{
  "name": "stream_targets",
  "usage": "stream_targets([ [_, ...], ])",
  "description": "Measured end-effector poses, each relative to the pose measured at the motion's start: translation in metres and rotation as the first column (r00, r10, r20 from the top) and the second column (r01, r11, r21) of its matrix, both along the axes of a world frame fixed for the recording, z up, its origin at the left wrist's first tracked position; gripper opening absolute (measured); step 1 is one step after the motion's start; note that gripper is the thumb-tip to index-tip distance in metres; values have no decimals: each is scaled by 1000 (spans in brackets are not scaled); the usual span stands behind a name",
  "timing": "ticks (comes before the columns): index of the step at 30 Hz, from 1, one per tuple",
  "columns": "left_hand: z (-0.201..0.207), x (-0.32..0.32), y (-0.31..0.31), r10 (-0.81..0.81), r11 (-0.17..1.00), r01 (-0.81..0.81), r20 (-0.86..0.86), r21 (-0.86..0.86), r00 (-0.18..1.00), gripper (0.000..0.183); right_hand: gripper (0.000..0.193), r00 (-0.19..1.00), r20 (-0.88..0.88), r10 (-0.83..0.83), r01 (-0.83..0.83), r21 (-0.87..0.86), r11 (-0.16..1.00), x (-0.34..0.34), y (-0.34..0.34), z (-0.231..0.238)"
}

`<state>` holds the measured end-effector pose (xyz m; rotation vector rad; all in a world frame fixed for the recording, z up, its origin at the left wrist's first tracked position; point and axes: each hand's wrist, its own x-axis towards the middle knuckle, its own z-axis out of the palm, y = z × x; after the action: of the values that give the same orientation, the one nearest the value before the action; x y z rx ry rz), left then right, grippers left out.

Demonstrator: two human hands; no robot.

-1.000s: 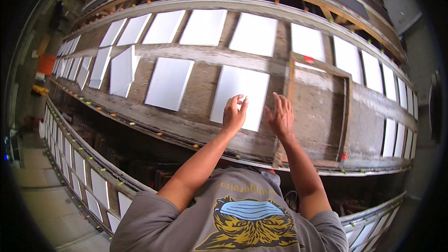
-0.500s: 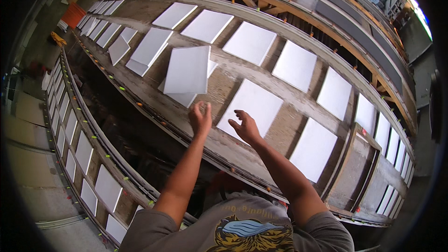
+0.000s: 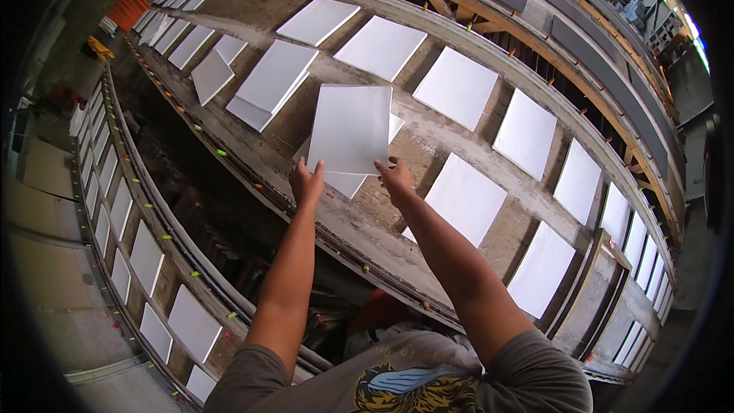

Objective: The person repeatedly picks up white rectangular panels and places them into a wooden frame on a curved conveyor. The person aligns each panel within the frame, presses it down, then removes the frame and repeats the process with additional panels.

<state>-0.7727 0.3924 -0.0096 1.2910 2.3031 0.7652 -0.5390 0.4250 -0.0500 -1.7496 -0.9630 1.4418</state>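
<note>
A flat white rectangular panel (image 3: 352,126) lies crosswise on other white panels (image 3: 348,183) whose corners stick out beneath it. My left hand (image 3: 307,183) is at its near left corner, with the thumb on top and the fingers at the edge. At the near right corner my right hand (image 3: 395,178) pinches the edge the same way, thumb over the face. The fingertips under the panel are hidden. To the right of my right hand a single white panel (image 3: 466,199) lies flat on the long table (image 3: 417,145).
Several more white panels (image 3: 455,86) lie in rows along the table. A raised rail with small coloured clips (image 3: 365,268) edges its near side. A framed screen (image 3: 596,291) sits at the right. Another long table with panels (image 3: 195,321) curves along the left, across a dark gap.
Both hands have moved forward from short of the stacked panels to the top panel's near corners and closed on them. The whole view has shifted, so the table appears farther right.
</note>
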Motion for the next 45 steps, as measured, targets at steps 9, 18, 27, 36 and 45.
stream_targets([
  [9,-36,-20,18,2,1000,-3,370,3,929,64,43,999,48,-24,28,-73,997,6,-1,42],
  [18,30,41,-19,175,960,-260,946,-103,273,65,27,931,-366,2,3,13,1000,87,-24,48],
  [27,43,186,-76,-230,966,-91,966,242,117,65,26,986,-168,21,13,199,980,234,-112,87],
  [36,36,368,-148,-356,931,2,909,364,217,67,30,881,-388,-270,393,285,874,445,-228,119],
  [45,20,544,-252,-322,939,146,946,312,49,52,35,566,-655,-500,753,165,637,633,-373,118],
])
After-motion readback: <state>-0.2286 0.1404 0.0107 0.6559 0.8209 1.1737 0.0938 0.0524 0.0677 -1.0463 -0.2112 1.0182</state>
